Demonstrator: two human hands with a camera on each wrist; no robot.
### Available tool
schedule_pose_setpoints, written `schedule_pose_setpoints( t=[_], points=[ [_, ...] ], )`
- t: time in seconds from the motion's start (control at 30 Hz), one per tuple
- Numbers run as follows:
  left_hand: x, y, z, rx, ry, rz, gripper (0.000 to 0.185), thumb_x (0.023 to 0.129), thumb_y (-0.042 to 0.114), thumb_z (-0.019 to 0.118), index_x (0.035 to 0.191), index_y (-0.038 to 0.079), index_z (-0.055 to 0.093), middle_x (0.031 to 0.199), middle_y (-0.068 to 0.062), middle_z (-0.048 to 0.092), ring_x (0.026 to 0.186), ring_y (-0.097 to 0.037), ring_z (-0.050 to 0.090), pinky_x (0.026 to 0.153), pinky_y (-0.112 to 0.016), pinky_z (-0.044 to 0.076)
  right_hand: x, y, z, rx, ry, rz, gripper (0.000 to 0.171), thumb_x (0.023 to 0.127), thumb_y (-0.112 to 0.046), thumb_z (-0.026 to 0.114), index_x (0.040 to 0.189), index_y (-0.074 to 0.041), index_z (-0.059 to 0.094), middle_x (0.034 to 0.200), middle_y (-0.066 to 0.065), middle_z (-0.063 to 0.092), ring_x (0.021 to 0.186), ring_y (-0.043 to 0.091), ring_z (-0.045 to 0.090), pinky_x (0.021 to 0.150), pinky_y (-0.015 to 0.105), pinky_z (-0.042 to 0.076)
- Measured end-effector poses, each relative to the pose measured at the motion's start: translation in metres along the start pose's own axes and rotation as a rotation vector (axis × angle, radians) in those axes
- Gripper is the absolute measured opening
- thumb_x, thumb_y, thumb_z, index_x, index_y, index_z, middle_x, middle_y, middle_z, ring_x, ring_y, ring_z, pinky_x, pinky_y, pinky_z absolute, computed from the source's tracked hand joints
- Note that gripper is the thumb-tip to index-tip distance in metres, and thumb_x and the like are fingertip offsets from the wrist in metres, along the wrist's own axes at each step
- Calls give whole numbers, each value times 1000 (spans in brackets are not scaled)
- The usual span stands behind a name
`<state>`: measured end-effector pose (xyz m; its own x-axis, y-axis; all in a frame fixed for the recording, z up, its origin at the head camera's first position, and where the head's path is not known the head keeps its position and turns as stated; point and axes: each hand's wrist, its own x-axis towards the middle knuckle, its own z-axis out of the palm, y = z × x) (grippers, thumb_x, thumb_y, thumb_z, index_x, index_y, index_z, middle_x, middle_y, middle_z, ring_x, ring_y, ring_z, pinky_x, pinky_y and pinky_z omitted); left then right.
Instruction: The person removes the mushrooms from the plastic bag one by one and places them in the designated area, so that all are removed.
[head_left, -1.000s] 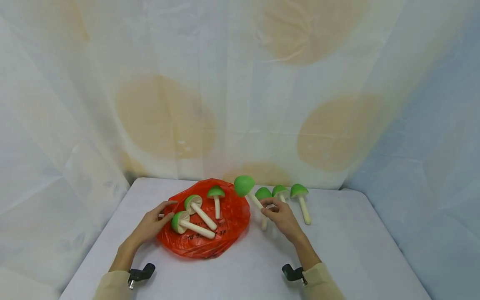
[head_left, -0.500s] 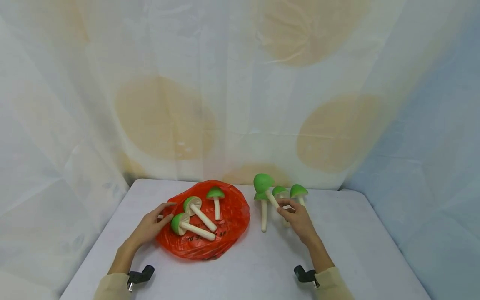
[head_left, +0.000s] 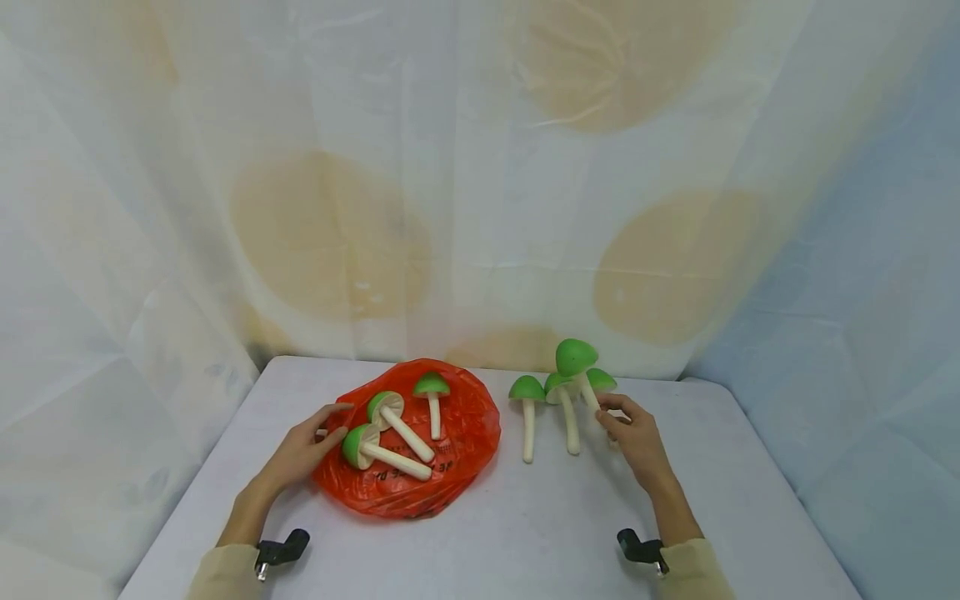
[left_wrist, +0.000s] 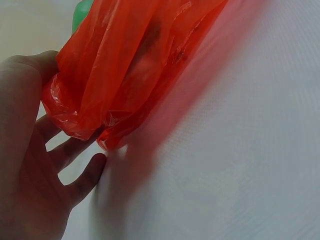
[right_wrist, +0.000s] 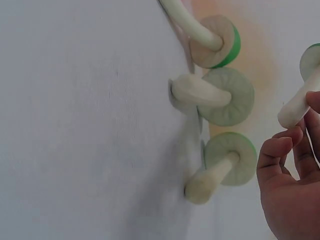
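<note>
My right hand (head_left: 634, 435) pinches the pale stem of a green-capped toy mushroom (head_left: 577, 357) between thumb and fingers, cap up and tilted left. It is held in front of the row on the table; in the right wrist view its stem (right_wrist: 295, 109) shows in my fingers. My left hand (head_left: 299, 451) holds the left edge of a red plastic bag (head_left: 472, 450), thumb on one side and fingers beneath, as the left wrist view shows in the crumpled bag edge (left_wrist: 95, 100). On the bag lie three mushrooms, one of them a green-capped mushroom (head_left: 393, 458) nearest my left hand.
Right of the bag three more mushrooms lie in a row: a left mushroom (head_left: 528, 417), a middle mushroom (head_left: 567, 417) and a right mushroom (head_left: 602, 380) partly hidden by my hand. The white table (head_left: 465, 558) ends at a patterned cloth backdrop (head_left: 495, 208).
My right hand has moved right with the mushroom, from beside the bag past the left and middle mushrooms of the row. My left hand and the bag stay put.
</note>
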<state>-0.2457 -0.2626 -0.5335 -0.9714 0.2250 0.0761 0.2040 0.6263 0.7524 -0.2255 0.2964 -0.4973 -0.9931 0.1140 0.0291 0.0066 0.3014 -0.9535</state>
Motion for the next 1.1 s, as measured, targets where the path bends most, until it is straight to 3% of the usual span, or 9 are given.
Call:
schedule_pose_setpoints(
  t=[0.13, 0.47, 0.93, 1.1],
  points=[
    [0, 0, 0, -5, -1, -9, 41, 102, 39, 59, 141, 29, 51, 139, -15, 57, 113, -37, 62, 91, -51, 57, 0, 5, -10, 6, 31, -1, 39, 98, -28, 68, 130, -8, 62, 122, 8, 57, 100, 33, 60, 73, 27, 51],
    [0, 0, 1, -9, -4, -19, 42, 101, 43, 59, 140, 32, 51, 140, -14, 56, 114, -36, 62, 90, -50, 57, -5, 12, -39, 0, 98, 12, 43, 100, -29, 65, 135, -4, 57, 119, 3, 54, 93, 17, 60, 73, 25, 52],
    [0, 1, 1, -5, -7, -9, 41, 102, 40, 59, 140, 30, 51, 141, -15, 57, 114, -36, 62, 89, -49, 57, -4, 36, -58, -61, 188, 39, 42, 101, -29, 62, 136, -6, 56, 115, 2, 54, 95, 23, 56, 73, 24, 53],
    [0, 3, 0, -10, -11, -18, 41, 101, 40, 59, 140, 30, 51, 141, -15, 56, 114, -37, 62, 89, -49, 58, -3, 47, -64, -106, 200, 54, 42, 103, -29, 59, 138, -8, 53, 114, 5, 54, 93, 18, 55, 73, 24, 54]
  ],
)
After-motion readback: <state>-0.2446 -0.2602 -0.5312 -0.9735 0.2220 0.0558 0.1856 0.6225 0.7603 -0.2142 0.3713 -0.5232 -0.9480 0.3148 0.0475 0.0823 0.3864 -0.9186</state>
